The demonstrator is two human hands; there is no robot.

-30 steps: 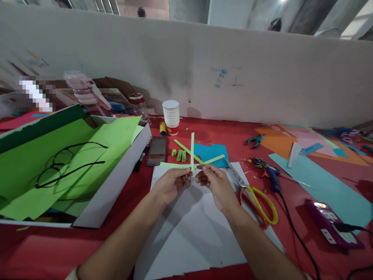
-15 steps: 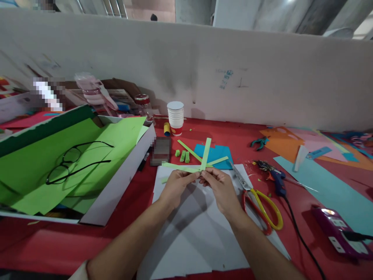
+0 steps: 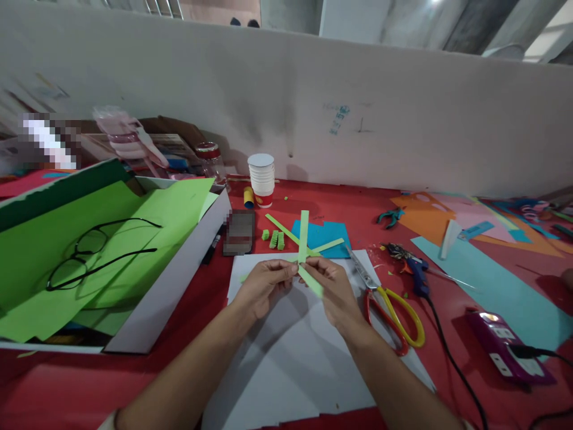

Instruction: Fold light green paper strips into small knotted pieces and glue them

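Light green paper strips meet at a joint pinched between both hands; one strip points up and another slants down to the right, over my right fingers. My left hand grips the joint from the left with thumb and fingers. From the right, my right hand pinches the same spot. Both are held above white paper. Behind them more green strips lie by a blue paper piece. Small folded green pieces sit to the left of it.
Scissors lie right of my right hand, near a glue gun and a purple power socket. At left is a box with green paper and glasses. Paper cups, a phone and pliers stand or lie farther back.
The strip that pointed left from the joint now slants down to the right. The upright strip has straightened. The camera view has shifted slightly to the right.
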